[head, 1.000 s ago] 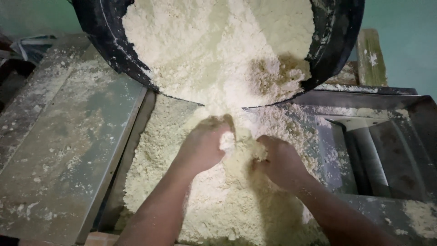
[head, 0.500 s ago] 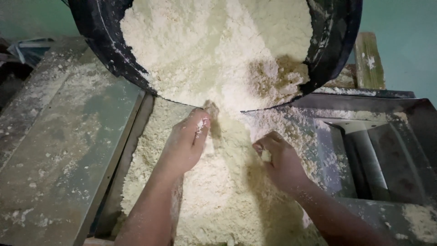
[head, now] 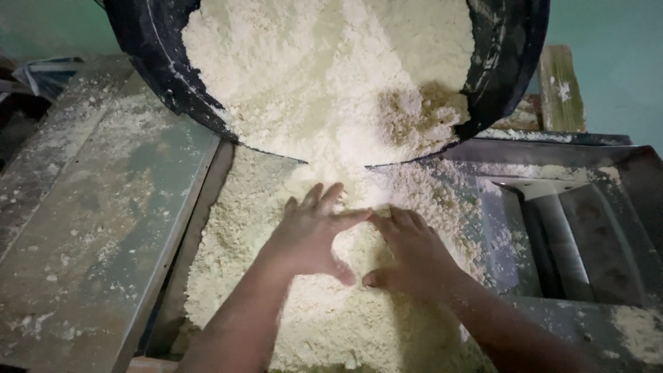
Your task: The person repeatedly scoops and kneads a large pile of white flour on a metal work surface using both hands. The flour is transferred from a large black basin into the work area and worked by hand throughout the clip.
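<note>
A large black tub [head: 166, 76] lies tipped toward me, full of pale yellow crumbly meal [head: 331, 76] that spills from its rim. The spilled meal forms a heap [head: 235, 255] in a metal trough below. My left hand [head: 311, 231] rests flat on the heap, fingers spread, just under the tub's rim. My right hand [head: 411, 252] lies flat beside it, index fingers and thumbs nearly touching, framing a patch of meal. Neither hand grips anything.
A dusty flat metal surface [head: 90, 228] runs along the left. On the right a metal hopper wall [head: 621, 200] slopes down to a roller [head: 566, 242]. A wooden post [head: 559, 86] stands behind the tub at the right.
Both hands were cupped around a clump of meal, then parted. Now they lie flat with fingers spread on the heap, close together.
</note>
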